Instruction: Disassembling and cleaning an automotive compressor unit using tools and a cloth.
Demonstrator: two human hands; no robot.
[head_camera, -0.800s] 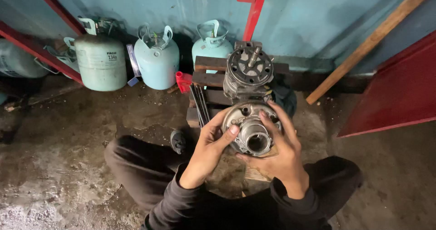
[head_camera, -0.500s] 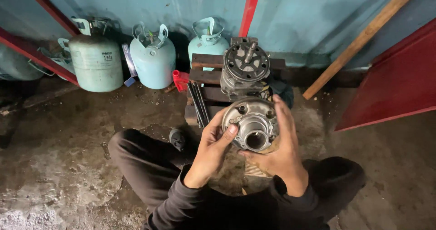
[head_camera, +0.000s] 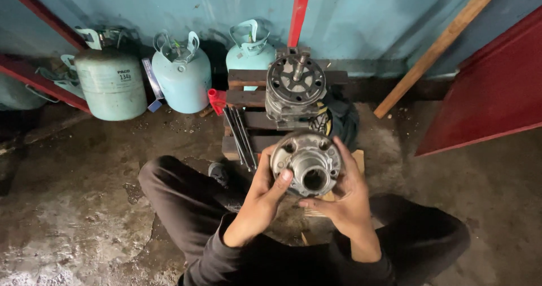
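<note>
One round metal housing (head_camera: 306, 163) with a central bore, held up between two hands above the lap: left hand (head_camera: 264, 191) clasping its left edge, thumb on the face; right hand (head_camera: 343, 194) cupped around its right side. Just behind, one cylindrical metal compressor body (head_camera: 294, 89) upright on a dark wooden pallet (head_camera: 248, 97). Beside it, apparently three or four thin dark rods (head_camera: 240, 134), hard to count. Three pale gas cylinders (head_camera: 182, 76) along the blue wall (head_camera: 361, 15). One leaning wooden plank (head_camera: 437, 46), one red panel (head_camera: 488, 88), concrete floor (head_camera: 68, 207).
</note>
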